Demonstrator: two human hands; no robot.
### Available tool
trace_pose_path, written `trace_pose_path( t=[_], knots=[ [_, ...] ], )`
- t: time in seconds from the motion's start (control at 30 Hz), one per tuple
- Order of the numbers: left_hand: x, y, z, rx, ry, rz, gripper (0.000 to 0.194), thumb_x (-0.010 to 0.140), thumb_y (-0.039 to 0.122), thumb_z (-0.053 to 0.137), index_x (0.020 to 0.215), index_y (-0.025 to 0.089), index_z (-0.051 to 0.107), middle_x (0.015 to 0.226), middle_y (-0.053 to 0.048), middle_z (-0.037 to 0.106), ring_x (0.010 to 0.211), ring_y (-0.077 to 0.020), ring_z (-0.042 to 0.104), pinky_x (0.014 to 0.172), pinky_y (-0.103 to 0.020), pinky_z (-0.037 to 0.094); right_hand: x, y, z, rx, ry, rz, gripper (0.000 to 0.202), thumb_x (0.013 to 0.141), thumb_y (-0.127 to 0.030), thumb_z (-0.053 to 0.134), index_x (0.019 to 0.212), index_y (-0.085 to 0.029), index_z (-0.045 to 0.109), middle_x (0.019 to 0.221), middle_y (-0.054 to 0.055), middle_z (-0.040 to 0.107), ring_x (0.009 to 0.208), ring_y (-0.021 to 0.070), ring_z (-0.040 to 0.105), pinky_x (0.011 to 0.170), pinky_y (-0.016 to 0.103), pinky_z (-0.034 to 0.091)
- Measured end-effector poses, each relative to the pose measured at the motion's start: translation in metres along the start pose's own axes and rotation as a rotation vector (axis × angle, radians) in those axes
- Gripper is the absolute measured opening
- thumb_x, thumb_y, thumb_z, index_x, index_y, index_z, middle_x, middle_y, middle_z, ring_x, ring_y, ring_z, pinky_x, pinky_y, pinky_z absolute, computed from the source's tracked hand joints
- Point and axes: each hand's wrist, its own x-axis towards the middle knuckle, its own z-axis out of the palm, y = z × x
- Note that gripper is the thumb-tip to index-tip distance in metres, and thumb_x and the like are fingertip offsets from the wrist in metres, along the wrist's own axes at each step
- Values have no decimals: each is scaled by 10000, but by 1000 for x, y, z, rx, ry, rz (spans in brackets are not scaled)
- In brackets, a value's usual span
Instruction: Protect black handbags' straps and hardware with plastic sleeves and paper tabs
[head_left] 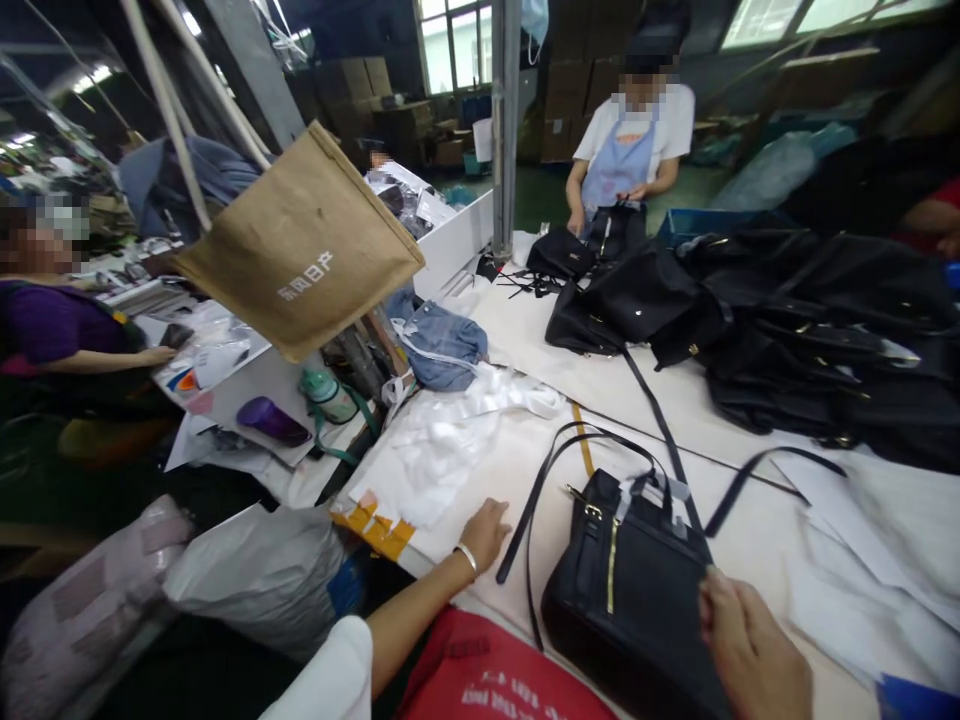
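Observation:
A black bag (645,590) with a gold zipper, a buckle and long thin straps lies on the white table (757,520) in front of me. My right hand (750,640) is closed at the bag's right side, its fingers pinched around a black strap (664,420) that runs up the table. To the left of the bag, my left hand (486,532) rests over the table edge with its fingers curled; what they hold, if anything, is too small to make out. A loose strap end lies just right of that hand.
Black bags (825,330) are heaped at the back right. White strips (450,440) and a blue cloth (442,345) lie left. A brown bag (322,240) hangs by a metal post (504,130). One person (630,150) works across the table, another (60,320) at far left.

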Motion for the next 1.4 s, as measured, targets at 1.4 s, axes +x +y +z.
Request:
trace_pose_path(
  t=[1.4],
  knots=[
    [-1, -149, -109, 23, 98, -400, 151, 740, 151, 591, 888, 178, 587, 928, -81, 613, 968, -222, 545, 865, -333, 379, -1, -237, 205, 724, -902, 137, 134, 840, -245, 494, 728, -197, 439, 574, -27, 625, 399, 82, 517, 430, 182, 381]
  ],
)
